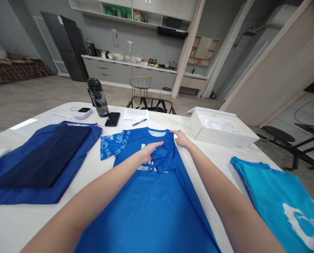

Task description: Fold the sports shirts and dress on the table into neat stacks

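Note:
A blue T-shirt (pixel 146 207) with white lettering lies on the white table (pixel 93 175), its neckline away from me. The left sleeve is spread flat, showing a light wave pattern, while the right side is folded inward over the chest. My left hand (pixel 149 151) is on the chest area near the folded part, with fingers apart and some of them hidden beneath the hand. At the right shoulder beside the collar, my right hand (pixel 182 138) pinches the fabric edge.
Folded dark blue clothes (pixel 43 154) lie at the left, a turquoise garment (pixel 278 196) at the right. Along the back are a bottle (pixel 99 100), a phone (pixel 112 119), a lilac device (pixel 83 113), a paper (pixel 136 114), a pen (pixel 139 122) and an open white box (pixel 220 131).

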`<control>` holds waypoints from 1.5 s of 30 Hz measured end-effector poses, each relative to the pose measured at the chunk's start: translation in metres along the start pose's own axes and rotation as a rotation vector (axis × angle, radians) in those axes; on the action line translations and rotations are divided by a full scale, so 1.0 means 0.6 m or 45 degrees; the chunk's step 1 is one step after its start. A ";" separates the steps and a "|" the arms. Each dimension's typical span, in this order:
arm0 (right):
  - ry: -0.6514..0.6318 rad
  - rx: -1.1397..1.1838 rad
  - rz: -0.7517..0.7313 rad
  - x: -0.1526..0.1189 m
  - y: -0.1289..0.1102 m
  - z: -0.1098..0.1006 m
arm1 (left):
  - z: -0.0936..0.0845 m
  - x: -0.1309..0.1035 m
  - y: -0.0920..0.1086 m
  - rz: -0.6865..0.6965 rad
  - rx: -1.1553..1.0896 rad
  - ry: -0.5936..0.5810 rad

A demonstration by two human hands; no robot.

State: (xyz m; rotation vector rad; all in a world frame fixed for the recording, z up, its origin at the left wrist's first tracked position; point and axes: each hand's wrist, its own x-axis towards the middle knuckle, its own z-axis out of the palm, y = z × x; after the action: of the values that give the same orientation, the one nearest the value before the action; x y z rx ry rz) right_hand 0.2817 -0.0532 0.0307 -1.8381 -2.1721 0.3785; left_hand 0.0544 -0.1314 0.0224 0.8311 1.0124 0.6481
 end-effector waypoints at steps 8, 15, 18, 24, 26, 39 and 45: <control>0.030 -0.219 0.031 0.022 0.018 0.047 | -0.008 0.002 -0.029 0.464 0.644 0.501; 0.111 0.157 0.124 0.043 0.036 -0.008 | -0.034 -0.010 0.037 0.782 0.710 0.696; -0.044 0.369 0.191 0.061 0.033 -0.040 | -0.066 0.014 0.074 0.765 0.648 0.745; -0.248 0.468 0.395 0.090 0.013 -0.026 | -0.134 0.058 0.060 0.367 0.757 0.799; -0.276 0.466 0.414 0.095 0.009 -0.012 | -0.141 0.060 0.051 0.419 0.818 0.834; 0.137 0.217 0.394 0.114 -0.012 0.072 | -0.151 0.041 0.043 0.406 1.419 1.080; 0.405 -0.150 0.168 0.056 -0.044 0.096 | -0.110 0.012 0.011 0.903 1.859 0.928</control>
State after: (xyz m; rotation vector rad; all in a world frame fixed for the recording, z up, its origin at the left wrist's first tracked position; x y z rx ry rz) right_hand 0.2308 -0.0255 -0.0119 -1.9561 -1.9006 -0.0191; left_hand -0.0034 -0.1029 0.0056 2.4144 1.8969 0.7691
